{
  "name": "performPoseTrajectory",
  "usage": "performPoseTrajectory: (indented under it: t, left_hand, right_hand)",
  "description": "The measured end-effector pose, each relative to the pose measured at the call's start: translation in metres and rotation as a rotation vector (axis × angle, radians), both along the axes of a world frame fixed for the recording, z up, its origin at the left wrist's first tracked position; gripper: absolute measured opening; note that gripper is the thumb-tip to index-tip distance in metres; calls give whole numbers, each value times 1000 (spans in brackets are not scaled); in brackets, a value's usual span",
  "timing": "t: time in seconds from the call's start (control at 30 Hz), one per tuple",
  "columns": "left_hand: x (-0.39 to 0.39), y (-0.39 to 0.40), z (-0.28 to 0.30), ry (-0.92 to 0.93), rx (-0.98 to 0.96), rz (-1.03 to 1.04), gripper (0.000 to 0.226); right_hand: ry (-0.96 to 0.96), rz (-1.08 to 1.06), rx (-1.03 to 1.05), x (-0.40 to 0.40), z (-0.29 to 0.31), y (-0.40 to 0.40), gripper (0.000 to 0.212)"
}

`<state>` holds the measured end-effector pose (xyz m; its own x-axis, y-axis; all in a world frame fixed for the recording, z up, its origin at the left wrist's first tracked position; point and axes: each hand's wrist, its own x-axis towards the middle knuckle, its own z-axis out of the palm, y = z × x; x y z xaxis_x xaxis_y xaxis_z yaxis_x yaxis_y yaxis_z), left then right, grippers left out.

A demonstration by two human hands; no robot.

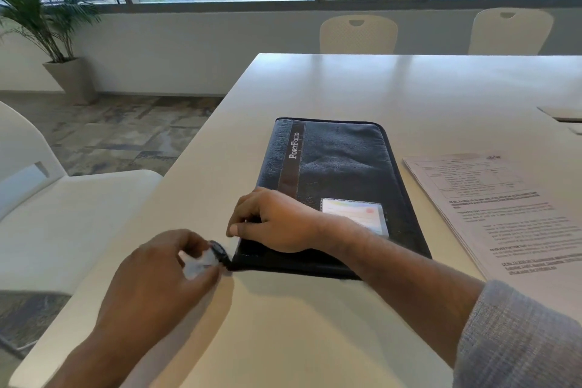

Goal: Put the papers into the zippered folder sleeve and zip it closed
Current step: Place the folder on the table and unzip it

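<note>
A dark blue zippered folder [337, 164] marked "PortFolio" lies flat on the white table [409, 88], with a clear card pocket on its near right. A stack of printed papers [504, 214] lies on the table to its right, outside the folder. My right hand [277, 220] rests on the folder's near left corner, fingers curled on its edge. Just left of that corner, my left hand [167, 268] pinches the zipper pull [217, 253], whose pale tag shows blurred between the fingers.
White chairs stand at my left [63, 198] and across the table [359, 35]. A potted palm [47, 25] stands by the window. The table's left edge runs close to my left hand. A cable hatch [563, 113] sits at the far right.
</note>
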<state>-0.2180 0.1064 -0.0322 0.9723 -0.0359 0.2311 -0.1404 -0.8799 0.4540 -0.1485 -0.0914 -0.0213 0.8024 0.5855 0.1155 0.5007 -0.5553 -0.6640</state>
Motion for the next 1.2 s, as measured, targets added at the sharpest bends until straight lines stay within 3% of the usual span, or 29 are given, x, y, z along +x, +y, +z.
performPoseTrajectory:
  t: [0.1,0.27,0.53,0.63,0.77,0.93,1.1,1.2]
  left_hand:
    - [4,-12,10,-33,48,-84,52]
    - [9,-62,23,-24,148,-337,68]
    - [26,-138,5,26,348,-604,109]
    - [29,-154,-6,60,394,-635,118]
    - [25,-168,-18,43,426,-627,117]
    - [20,-177,-16,0,448,-580,115]
    - [16,-176,4,-130,451,-535,99]
    - [12,-171,22,-326,268,-525,77]
  right_hand:
    - [-25,-124,108,-5,8,-20,16]
    - [-55,-382,174,-19,15,-69,14]
    - [-66,-973,41,-49,3,-142,11]
    - [67,-1140,-105,-58,-5,-152,29]
    - [218,-1183,-165,-65,-8,-157,33]
    - [252,-1161,-23,-69,-6,-160,29]
    - [264,-1113,357,-72,18,-158,11]
    - [232,-976,679,-71,48,-156,6]
